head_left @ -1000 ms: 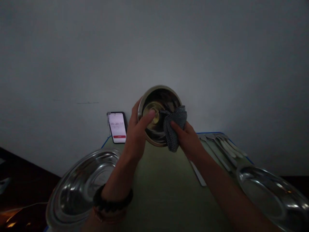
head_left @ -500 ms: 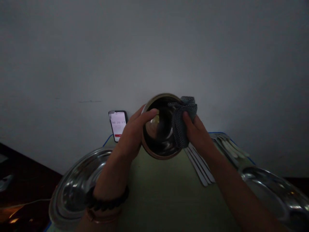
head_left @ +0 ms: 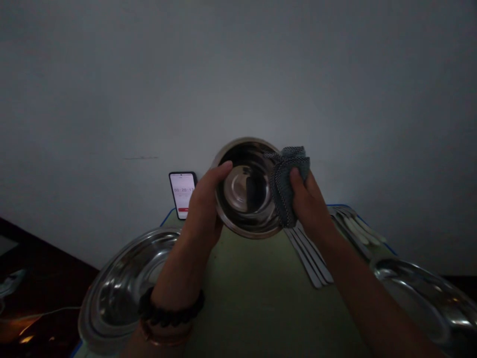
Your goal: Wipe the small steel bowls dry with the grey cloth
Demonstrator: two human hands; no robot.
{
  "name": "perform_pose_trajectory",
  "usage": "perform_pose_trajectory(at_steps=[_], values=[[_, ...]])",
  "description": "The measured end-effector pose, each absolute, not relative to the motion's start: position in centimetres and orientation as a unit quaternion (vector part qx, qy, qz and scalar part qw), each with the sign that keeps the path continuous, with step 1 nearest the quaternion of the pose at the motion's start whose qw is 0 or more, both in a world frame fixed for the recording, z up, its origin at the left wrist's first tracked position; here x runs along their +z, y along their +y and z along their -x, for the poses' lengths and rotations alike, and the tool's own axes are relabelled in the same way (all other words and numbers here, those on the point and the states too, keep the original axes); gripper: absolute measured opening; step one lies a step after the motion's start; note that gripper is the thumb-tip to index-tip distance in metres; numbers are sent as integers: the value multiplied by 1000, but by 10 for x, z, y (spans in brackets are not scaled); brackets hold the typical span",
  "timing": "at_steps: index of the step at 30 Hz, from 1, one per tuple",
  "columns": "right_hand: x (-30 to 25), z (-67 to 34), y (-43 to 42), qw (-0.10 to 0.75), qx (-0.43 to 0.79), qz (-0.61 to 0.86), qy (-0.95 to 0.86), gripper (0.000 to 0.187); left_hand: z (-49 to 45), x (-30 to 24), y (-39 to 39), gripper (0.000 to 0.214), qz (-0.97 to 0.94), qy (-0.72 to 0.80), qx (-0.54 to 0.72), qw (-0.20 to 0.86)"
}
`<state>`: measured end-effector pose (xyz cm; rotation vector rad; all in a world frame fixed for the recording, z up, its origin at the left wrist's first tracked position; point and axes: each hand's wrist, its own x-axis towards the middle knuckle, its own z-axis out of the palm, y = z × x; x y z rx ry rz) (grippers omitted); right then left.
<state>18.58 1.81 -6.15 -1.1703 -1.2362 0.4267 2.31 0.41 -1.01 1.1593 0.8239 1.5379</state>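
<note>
A small steel bowl (head_left: pixel 244 191) is held up above the table with its inside facing me. My left hand (head_left: pixel 204 209) grips its left rim, thumb hooked over the edge. My right hand (head_left: pixel 311 206) presses a grey checked cloth (head_left: pixel 286 181) against the bowl's right rim, fingers closed on the cloth. A dark beaded bracelet sits on my left wrist.
A large steel plate (head_left: pixel 119 288) lies at the table's left front, another steel plate (head_left: pixel 425 303) at the right front. Several pieces of flat cutlery (head_left: pixel 311 256) and spoons (head_left: pixel 356 228) lie on the green table (head_left: pixel 253 298). A lit phone (head_left: pixel 182 194) leans against the wall.
The bowl has been turned so its inside faces me more squarely. The cloth has slid from inside the bowl up to its right rim, and more cutlery shows beneath.
</note>
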Motion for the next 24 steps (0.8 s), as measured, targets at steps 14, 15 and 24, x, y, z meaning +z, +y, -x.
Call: perform_pose_trajectory(at_steps=[14,15,24], values=[[-63,-200,34,654,479,360,-461,39,-11,-8,13,14,-486,334,675,444],[-65,-196,35,659,490,363,-441,37,-12,-11,13,15,-500,335,667,439],[-77,-172,24,643,272,478,-533,34,-17,-19,11,32,-601,335,506,519]])
